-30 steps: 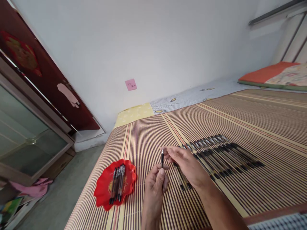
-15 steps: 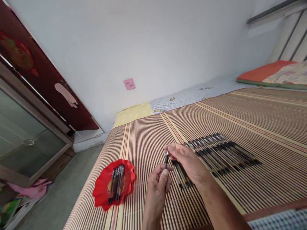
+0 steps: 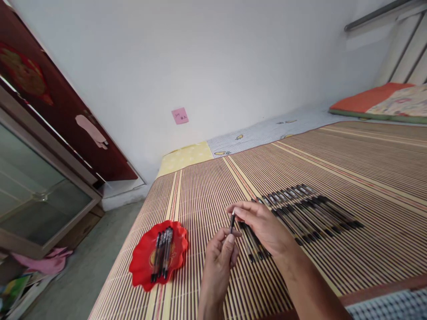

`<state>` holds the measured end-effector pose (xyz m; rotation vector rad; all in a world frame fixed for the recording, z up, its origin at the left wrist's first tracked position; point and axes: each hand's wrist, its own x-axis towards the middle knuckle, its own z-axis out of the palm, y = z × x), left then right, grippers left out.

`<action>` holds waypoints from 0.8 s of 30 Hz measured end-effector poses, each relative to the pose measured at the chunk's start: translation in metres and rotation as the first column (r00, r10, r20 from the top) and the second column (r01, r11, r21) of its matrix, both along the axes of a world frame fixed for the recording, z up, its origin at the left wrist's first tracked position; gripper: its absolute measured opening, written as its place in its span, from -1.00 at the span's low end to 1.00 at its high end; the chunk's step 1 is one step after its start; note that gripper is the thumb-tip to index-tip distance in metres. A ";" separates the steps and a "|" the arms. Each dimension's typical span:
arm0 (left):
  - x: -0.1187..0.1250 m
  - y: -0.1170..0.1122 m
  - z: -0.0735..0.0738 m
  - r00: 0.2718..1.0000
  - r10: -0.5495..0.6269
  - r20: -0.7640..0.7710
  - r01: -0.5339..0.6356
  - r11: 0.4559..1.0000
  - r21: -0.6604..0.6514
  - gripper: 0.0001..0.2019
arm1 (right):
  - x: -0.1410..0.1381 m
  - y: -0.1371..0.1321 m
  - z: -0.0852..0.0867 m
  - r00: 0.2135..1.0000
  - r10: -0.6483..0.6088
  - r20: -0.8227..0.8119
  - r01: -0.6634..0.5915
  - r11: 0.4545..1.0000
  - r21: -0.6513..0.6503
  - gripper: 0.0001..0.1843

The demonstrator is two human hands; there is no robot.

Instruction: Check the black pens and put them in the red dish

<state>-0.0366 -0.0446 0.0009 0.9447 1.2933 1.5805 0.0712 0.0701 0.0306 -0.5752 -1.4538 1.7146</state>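
Head view: pen (image 3: 232, 222) held upright between left hand (image 3: 218, 262) and right hand (image 3: 263, 224).

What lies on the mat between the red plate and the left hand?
Nothing: in the head view only bare striped mat shows between the red plate and the left hand, which holds a pen together with the right hand.

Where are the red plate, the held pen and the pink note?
red plate (image 3: 140, 261), head view, bare left part.
held pen (image 3: 232, 221), head view, visible dark barrel.
pink note (image 3: 180, 115), head view, its middle.
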 end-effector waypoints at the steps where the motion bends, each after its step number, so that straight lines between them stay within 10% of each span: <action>1: 0.000 0.000 0.000 1.000 -0.003 0.004 0.003 1.000 -0.003 -0.62 | 0.000 0.000 0.000 1.000 -0.011 0.005 0.011 1.000 0.000 -0.62; 24: -0.001 0.001 -0.004 1.000 -0.028 0.003 0.028 1.000 0.007 -0.62 | 0.003 0.001 0.000 1.000 -0.006 0.021 0.006 1.000 -0.008 -0.60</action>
